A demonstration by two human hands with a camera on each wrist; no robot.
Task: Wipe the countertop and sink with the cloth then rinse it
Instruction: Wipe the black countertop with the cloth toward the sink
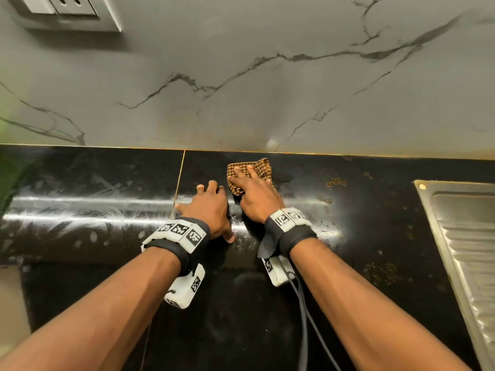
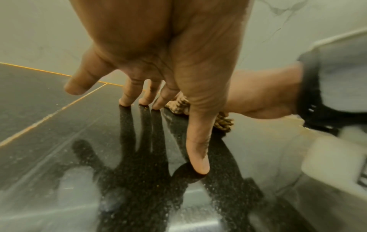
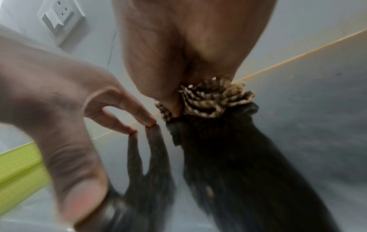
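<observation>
A brown checked cloth (image 1: 263,166) lies bunched on the black countertop (image 1: 361,236), close to the back wall. My right hand (image 1: 250,183) lies on top of the cloth with its fingers spread straight, pressing it down. In the right wrist view the cloth (image 3: 214,98) is crumpled under the palm of that hand (image 3: 178,55). My left hand (image 1: 214,207) sits just left of the cloth, holding nothing, with its fingertips and thumb touching the counter. The left wrist view shows those fingertips (image 2: 125,102) on the glossy stone and an edge of the cloth (image 2: 223,122) beside them.
A steel sink drainboard (image 1: 466,236) starts at the right edge. Brownish specks (image 1: 334,182) and more grime (image 1: 380,271) mark the counter right of my hands. A marble backsplash (image 1: 241,76) with a wall socket (image 1: 67,9) rises behind. Something green (image 1: 5,156) sits far left.
</observation>
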